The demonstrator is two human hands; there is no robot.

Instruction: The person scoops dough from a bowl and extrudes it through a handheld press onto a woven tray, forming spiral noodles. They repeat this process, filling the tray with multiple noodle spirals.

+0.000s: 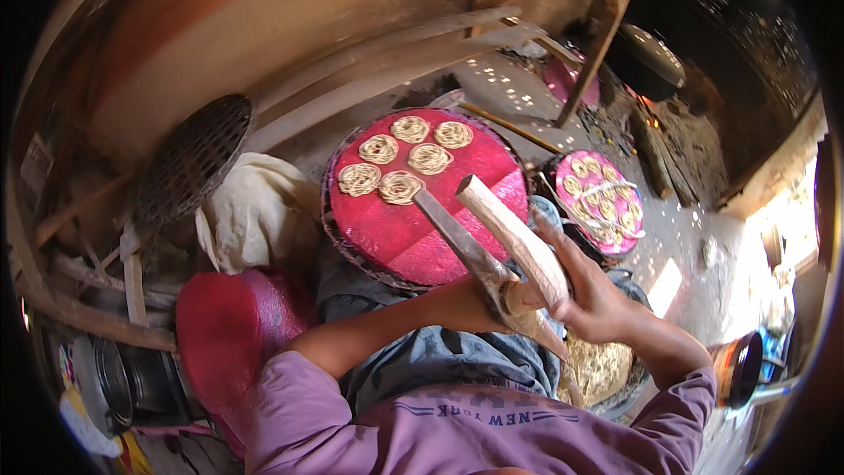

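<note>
In front of my chest is a wooden hand press with a dark handle point(459, 237) and a thicker pale handle point(517, 237). The two handles slant up toward the round tray. My right hand point(598, 286) lies along the right side of the pale handle, thumb near its lower end. My left forearm reaches across to the dark handle, where the wood hides my left hand. Beyond them, a red-covered round woven tray point(369, 233) bears several coiled nests of pale strands point(401, 187). Below my right hand sits a basin of pale yellowish dough point(602, 369).
A smaller pink round tray point(576, 222) with more coils stands to the right. Far right, a dark pan point(649, 62) sits near a fire with logs point(652, 145). On the left are a woven sieve point(195, 158), white cloth point(259, 215), red padded seat point(220, 325) and dark pots point(149, 378).
</note>
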